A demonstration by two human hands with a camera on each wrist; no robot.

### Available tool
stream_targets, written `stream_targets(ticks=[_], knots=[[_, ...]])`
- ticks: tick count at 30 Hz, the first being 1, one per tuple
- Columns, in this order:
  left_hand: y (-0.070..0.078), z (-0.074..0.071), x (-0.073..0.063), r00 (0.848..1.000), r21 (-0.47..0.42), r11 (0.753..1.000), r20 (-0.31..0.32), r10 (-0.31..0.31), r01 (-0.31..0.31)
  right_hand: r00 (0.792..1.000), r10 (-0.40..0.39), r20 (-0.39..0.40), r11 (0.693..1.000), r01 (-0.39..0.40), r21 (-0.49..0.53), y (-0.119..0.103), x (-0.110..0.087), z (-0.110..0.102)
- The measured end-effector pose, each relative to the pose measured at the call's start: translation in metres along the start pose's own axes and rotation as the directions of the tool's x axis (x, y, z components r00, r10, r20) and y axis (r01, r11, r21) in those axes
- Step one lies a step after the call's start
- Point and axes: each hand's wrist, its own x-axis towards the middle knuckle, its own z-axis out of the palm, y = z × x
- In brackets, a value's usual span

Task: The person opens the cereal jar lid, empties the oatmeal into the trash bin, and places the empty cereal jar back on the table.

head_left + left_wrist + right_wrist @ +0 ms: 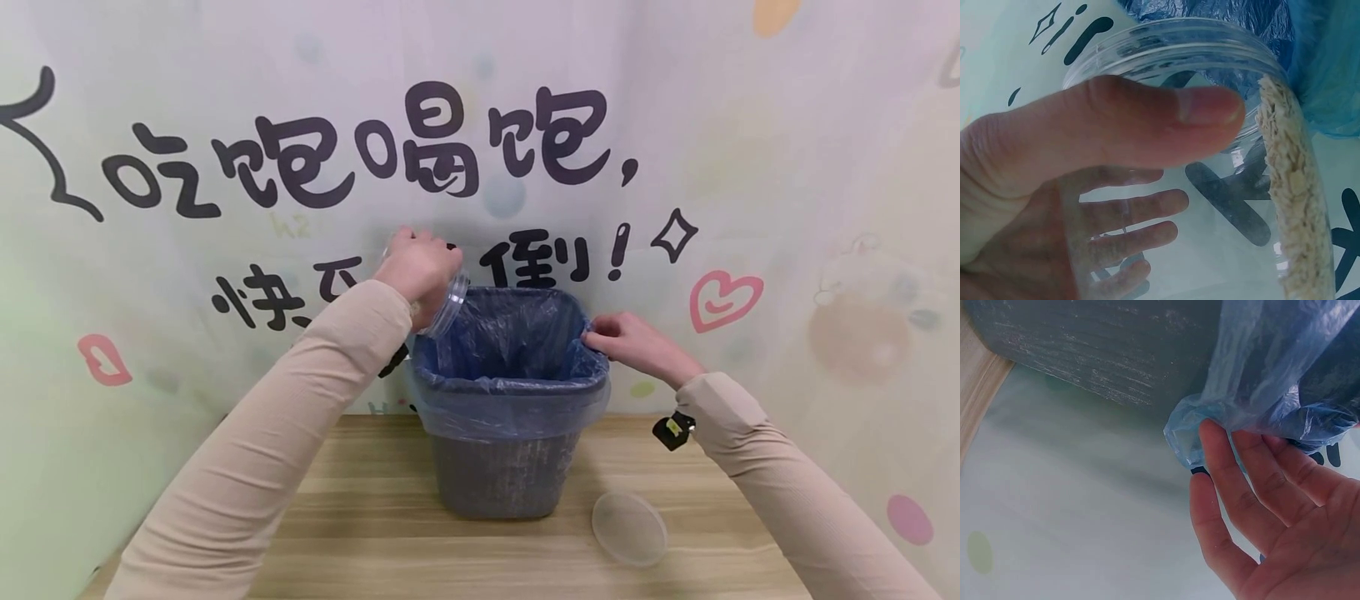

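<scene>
Tilted over the left rim of a dark trash bin [504,475] is a clear plastic jar [450,308], gripped by my left hand [422,271]. In the left wrist view the thumb lies across the jar, and the fingers show through its far wall. Pale flaky bits [1294,181], perhaps oats, lie along the jar's lower side. A blue plastic bag [517,408] lines the bin and folds over its rim. At the bin's right edge my right hand [637,340] grips rim and bag between thumb and fingers; the right wrist view shows the fingers [1254,481] beneath the bag's fold.
A round translucent lid [630,528] lies on the wood-grain table [360,517], right of the bin's base. Close behind the bin stands a pale wall covering [750,167] with large black lettering and coloured shapes.
</scene>
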Motion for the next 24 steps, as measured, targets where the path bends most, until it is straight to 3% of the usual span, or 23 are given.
stream_targets(ticks=[24], knots=[[-0.0028,0.0000,0.0019,1.000,0.002,1.000,0.012,0.004,-0.004,1.000,-0.004,0.003,0.999,0.004,0.036,0.0002,-0.0008,0.0007]])
